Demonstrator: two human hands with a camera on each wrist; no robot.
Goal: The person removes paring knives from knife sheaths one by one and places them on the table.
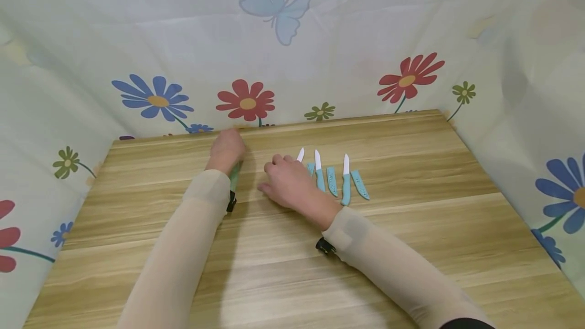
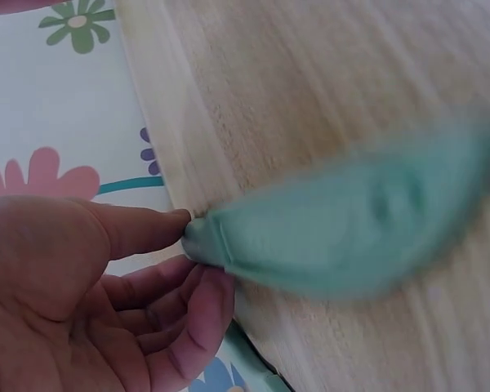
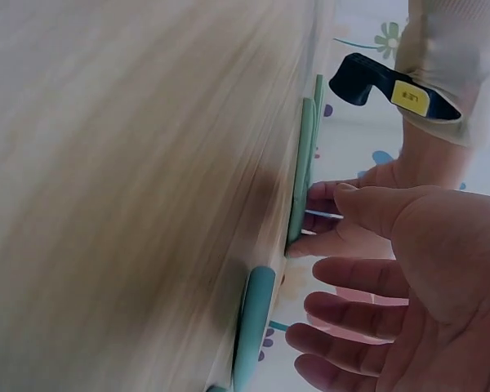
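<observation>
- Left wrist view: a green piece [image 2: 351,220], blurred, over the worktop [image 1: 457,227] near its far edge.
- Left hand [image 2: 73,294] pinches its narrow end between thumb and fingertips.
- Right hand [image 1: 290,182] is loosely spread, holding nothing, beside a white-bladed knife [image 1: 300,154].
- Rightward, two more knives [image 1: 346,189] alternate with blue sheaths [image 1: 331,182].
</observation>
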